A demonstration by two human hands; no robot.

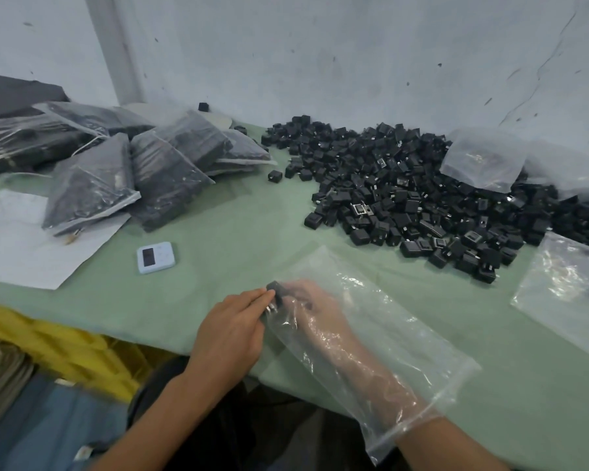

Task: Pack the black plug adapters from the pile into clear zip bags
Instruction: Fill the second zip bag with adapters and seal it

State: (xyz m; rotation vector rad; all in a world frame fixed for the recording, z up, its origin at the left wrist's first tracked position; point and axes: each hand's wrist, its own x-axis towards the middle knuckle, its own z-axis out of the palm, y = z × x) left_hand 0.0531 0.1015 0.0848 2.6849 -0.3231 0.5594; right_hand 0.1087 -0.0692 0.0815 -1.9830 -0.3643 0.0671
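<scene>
Where they lie heaped, the plug adapters (422, 198) are black, boxy.

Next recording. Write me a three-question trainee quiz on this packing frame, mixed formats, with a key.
1. True or false: the right hand is inside the clear plastic zip bag.
2. The left hand pinches: A) a black plug adapter at the bag's closed end; B) a white paper sheet; C) a filled bag.
3. Fill in: the small white keypad device lies on the ____ table cover.
Key: 1 true; 2 A; 3 green.
</scene>
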